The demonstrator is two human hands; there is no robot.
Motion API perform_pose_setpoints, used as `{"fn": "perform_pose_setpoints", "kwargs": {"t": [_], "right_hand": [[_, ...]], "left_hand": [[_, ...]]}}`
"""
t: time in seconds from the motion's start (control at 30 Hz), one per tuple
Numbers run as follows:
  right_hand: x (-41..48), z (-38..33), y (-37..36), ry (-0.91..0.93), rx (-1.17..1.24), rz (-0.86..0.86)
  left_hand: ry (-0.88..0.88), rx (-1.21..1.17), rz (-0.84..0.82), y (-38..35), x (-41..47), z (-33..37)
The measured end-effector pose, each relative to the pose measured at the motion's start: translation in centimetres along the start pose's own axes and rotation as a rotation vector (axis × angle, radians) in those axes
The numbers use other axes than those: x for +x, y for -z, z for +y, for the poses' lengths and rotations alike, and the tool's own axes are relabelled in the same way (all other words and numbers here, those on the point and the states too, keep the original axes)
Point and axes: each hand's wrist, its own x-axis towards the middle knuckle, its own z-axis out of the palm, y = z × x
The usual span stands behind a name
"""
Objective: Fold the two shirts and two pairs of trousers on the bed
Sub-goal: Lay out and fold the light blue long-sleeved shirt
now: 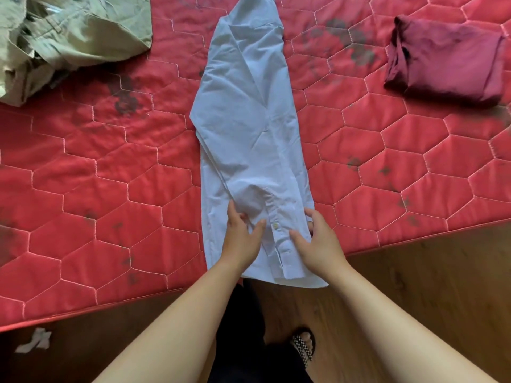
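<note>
Across middle of red mattress (83, 189): light blue shirt (249, 128), sleeves folded in, hem at mattress's near edge. On hem: left hand (243, 233) flat, fingers straight; right hand (319, 241), fingers bent, grip unclear. Mattress's far left: khaki trousers (69, 37); far right: folded maroon garment (448, 62).

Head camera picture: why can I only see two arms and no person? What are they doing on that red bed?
The camera sits on the person's head and looks down, so you see only their arms, like your own when you look down. They stand on a wooden floor beside a red quilted mattress. A pale blue shirt lies on it, already folded into a long narrow strip. The left hand presses flat on its near end. The right hand curls its fingers round the shirt's right edge. Far right lies a folded maroon garment. Far left, a crumpled olive garment waits.
</note>
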Motion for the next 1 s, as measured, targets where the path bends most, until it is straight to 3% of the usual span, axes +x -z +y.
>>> {"fn": "perform_pose_setpoints", "kwargs": {"t": [0.2, 0.27, 0.4, 0.53, 0.7, 0.83, 1.0], "right_hand": [[-0.5, 0.2, 0.7, -0.085, 0.216, -0.016], [-0.4, 0.3, 0.9, -0.089, 0.224, -0.009], [-0.7, 1.3, 0.8, -0.045, -0.027, 0.027], [-0.8, 2.7, 0.2, -0.003, -0.291, -0.003], [-1.0, 3.2, -0.3, 0.069, -0.495, 0.144], [-0.3, 2.8, -1.0, -0.040, -0.448, 0.063], [1.7, 1.8, -1.4, -0.017, -0.355, 0.024]], "left_hand": [[0.083, -0.146, -0.031, -1.0, -0.5, -0.3], [0.049, -0.142, 0.029, -0.9, -0.6, -0.1], [-0.124, 0.055, 0.203, 0.7, -1.3, -0.7], [-0.063, 0.335, 0.178, 2.3, -2.1, -3.1], [-0.112, 0.619, 0.300, 2.9, -1.7, -3.6], [0.037, 0.534, 0.260, 2.5, -0.4, -2.8], [0.141, 0.525, 0.261, 3.2, 1.4, -2.0]]}}
